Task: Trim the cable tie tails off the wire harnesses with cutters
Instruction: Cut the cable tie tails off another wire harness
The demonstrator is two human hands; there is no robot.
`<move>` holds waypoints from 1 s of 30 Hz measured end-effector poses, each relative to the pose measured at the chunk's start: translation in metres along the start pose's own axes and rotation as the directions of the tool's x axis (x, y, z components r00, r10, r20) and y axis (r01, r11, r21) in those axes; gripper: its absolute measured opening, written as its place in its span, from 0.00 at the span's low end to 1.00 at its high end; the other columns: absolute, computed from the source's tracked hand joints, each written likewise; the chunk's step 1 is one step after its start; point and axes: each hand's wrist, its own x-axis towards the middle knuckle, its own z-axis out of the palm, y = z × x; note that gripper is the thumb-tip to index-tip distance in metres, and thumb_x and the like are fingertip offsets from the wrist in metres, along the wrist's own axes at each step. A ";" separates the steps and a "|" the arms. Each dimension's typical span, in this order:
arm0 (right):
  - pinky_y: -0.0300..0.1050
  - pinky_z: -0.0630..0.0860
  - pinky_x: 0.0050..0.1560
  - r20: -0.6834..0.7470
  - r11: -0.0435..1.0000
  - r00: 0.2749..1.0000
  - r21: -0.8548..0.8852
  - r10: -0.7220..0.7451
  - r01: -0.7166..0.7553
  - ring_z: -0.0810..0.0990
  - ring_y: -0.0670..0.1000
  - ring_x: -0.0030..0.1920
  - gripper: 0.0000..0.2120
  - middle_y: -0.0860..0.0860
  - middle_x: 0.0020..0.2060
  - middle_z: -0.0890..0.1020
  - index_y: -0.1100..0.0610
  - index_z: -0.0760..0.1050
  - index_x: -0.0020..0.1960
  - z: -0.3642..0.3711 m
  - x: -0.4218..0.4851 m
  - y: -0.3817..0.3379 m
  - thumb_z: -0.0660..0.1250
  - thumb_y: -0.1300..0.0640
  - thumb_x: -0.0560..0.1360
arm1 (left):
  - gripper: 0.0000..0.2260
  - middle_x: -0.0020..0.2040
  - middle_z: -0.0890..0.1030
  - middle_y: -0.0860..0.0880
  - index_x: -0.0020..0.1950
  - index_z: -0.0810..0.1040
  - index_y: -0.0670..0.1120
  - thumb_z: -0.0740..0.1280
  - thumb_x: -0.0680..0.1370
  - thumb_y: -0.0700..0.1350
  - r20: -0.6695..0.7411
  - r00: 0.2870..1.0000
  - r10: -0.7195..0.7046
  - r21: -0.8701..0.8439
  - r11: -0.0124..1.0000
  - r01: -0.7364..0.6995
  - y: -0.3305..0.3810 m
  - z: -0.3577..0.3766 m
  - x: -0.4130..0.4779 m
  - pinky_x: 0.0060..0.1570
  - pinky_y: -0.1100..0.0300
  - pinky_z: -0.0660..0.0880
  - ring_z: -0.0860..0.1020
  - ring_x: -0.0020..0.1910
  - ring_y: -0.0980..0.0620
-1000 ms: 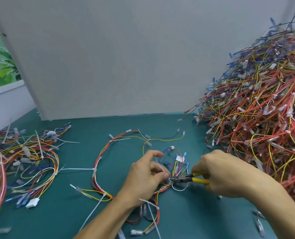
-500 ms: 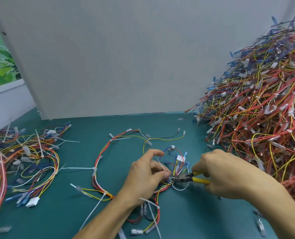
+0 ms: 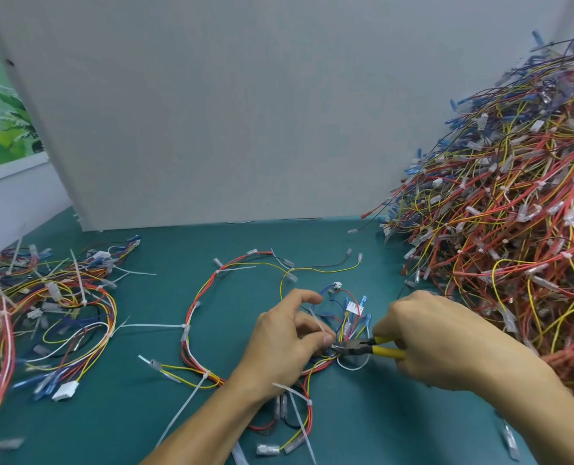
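One wire harness of red, yellow and blue wires lies looped on the green table, with several long white cable tie tails sticking out. My left hand pinches a white tie tail at the harness bundle. My right hand grips yellow-handled cutters, whose dark jaws sit at the bundle right beside my left fingertips. Whether the jaws are closed on the tie is hidden by my fingers.
A huge heap of harnesses fills the right side. A smaller pile of harnesses lies at the left. A grey partition panel stands behind the green table. Loose connectors lie near the front right.
Almost nothing has moved: both hands stay at the same tie, with the cutter jaws held at the bundle.
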 end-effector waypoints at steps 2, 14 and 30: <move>0.43 0.67 0.31 -0.006 1.000 1.000 -0.004 0.007 -0.007 0.76 0.57 0.41 0.08 0.48 0.32 0.69 0.51 0.65 0.32 0.000 0.000 0.000 0.62 0.57 0.68 | 0.19 0.38 0.85 0.53 0.52 0.72 0.55 0.72 0.71 0.34 0.001 1.000 -0.002 0.001 1.000 0.002 0.000 0.000 0.000 0.50 0.51 0.79 0.83 0.38 0.53; 0.41 0.62 0.28 0.008 0.999 1.000 0.037 0.021 -0.022 0.71 0.55 0.35 0.14 0.47 0.29 0.67 0.50 0.65 0.28 -0.005 -0.004 -0.001 0.65 0.53 0.69 | 0.19 0.38 0.85 0.52 0.52 0.73 0.55 0.73 0.70 0.35 -0.012 0.999 -0.036 -0.014 0.999 0.036 0.000 0.000 0.001 0.49 0.52 0.80 0.82 0.37 0.53; 0.51 0.78 0.44 -0.009 0.993 0.999 0.118 -0.030 0.031 0.77 0.55 0.45 0.02 0.49 0.40 0.78 0.46 0.70 0.39 -0.012 -0.008 0.001 0.63 0.52 0.68 | 0.11 0.33 0.82 0.49 0.46 0.79 0.43 0.59 0.80 0.34 -0.153 0.988 -0.030 -0.389 0.921 -0.032 0.025 -0.028 0.006 0.42 0.58 0.80 0.80 0.38 0.49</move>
